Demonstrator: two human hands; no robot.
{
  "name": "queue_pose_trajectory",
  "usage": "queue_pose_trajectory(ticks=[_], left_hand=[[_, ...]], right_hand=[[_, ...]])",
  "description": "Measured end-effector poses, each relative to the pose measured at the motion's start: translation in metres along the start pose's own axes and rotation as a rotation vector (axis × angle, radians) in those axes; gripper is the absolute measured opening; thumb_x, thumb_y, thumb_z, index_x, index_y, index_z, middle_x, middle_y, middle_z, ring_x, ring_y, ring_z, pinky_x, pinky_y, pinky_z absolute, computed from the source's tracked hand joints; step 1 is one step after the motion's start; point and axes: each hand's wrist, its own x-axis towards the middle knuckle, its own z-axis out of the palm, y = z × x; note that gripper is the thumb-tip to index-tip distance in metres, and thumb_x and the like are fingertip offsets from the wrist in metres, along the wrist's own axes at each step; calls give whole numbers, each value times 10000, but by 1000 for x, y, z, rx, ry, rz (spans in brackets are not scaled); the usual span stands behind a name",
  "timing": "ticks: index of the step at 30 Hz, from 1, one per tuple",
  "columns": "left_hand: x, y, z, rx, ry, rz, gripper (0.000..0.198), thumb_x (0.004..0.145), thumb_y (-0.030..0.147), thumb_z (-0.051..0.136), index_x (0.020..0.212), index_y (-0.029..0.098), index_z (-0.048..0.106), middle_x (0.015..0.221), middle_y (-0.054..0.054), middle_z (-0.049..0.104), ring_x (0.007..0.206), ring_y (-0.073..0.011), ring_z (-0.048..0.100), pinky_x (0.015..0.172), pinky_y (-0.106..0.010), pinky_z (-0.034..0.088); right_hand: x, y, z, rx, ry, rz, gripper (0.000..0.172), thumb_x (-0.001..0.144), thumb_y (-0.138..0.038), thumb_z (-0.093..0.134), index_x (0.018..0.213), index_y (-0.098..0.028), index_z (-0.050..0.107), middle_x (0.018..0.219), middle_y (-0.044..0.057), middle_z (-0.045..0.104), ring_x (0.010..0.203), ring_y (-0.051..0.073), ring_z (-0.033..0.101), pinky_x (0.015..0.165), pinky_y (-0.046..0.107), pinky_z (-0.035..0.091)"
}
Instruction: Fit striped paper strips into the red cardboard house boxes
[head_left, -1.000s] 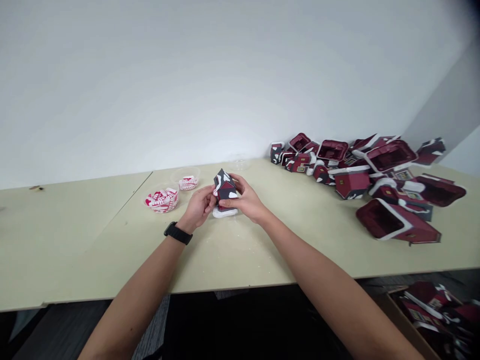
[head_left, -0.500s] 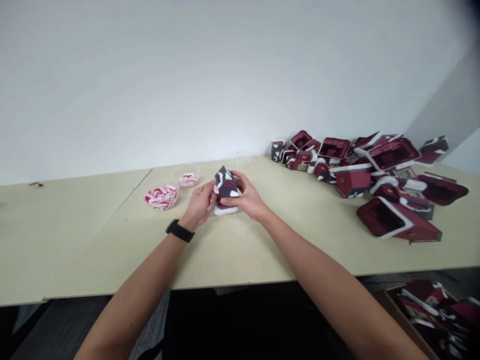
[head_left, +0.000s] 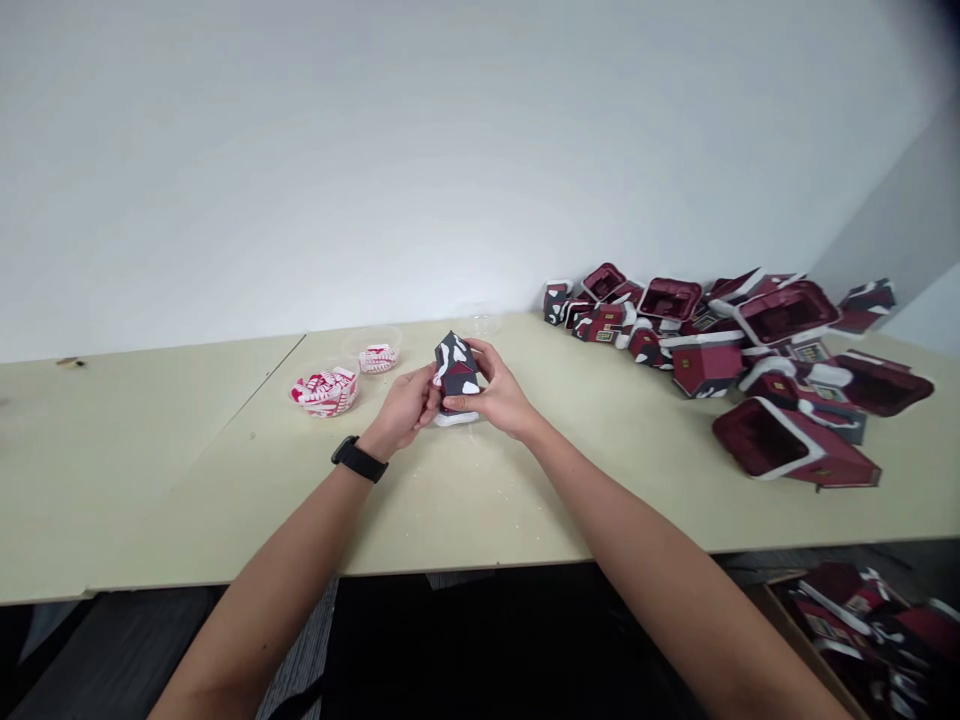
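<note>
A pale wall [head_left: 375,150] backs the scene, and against it runs the long cream surface [head_left: 150,500]. Heaped along the right side lies a jumble of dark-red toy houses [head_left: 703,362], several tipped over with their hollow undersides showing. Below the right near edge, a cardboard box [head_left: 799,650] holds more of them.

At the middle I see two hands at work on one thing. The right hand [head_left: 501,395] is half curled, grasping a little snow-trimmed house [head_left: 459,378] from its right, thumb across the front. The left hand [head_left: 405,410] has its fingers bent in, tips touching the house's left side; I can't tell whether they pinch anything small. The house sits upright, its white base low by the surface.

Left of the hands stands a clear bowl [head_left: 326,412], with a second bowl [head_left: 394,345] farther off, both bearing red-and-white pieces [head_left: 322,385]. A black watch [head_left: 360,460] circles the left wrist.
</note>
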Motion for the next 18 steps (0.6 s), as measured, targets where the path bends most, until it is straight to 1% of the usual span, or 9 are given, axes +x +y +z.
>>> queue_pose_trajectory(ticks=[2,5,7,11,16,18], left_hand=[[1,-3,2,109,41,62,493,983,570,572,671,198,486,412,61,441,295,-53,327,339,-190,221],[0,-3,0,202,24,83,488,984,604,554,701,209,499,400,50,473,289,-80,353,328,-210,230],[0,-2,-1,172,-12,55,494,980,608,553,695,209,493,414,48,479,289,-77,354,323,-210,214],[-2,2,-5,107,-87,5,534,971,629,561,663,199,488,425,61,434,281,-50,312,325,-201,174],[-1,5,-16,212,-155,13,574,981,626,551,606,200,466,399,45,428,273,-50,313,316,-202,168],[0,4,-18,202,-159,39,560,973,643,560,638,199,487,405,42,455,275,-59,330,311,-202,189]], right_hand=[[0,-1,1,22,-2,7,1059,505,-401,1020,1410,-310,478,1373,88,612,1363,315,543,1097,461,502],[0,-3,0,51,-15,15,1081,474,-376,1035,1398,-319,476,1360,80,624,1371,318,538,1088,460,515],[0,-3,-3,66,-31,29,1069,484,-362,1034,1398,-325,481,1358,74,633,1370,317,542,1084,457,518],[0,0,-7,83,-70,51,1030,521,-360,1026,1404,-330,495,1362,65,645,1347,310,568,1087,447,506],[1,5,-3,90,-53,37,1043,502,-360,1032,1395,-329,494,1319,52,658,1329,304,577,1118,454,473],[1,5,-1,100,-37,40,1040,497,-365,1029,1385,-329,489,1313,52,653,1320,302,579,1118,453,472]])
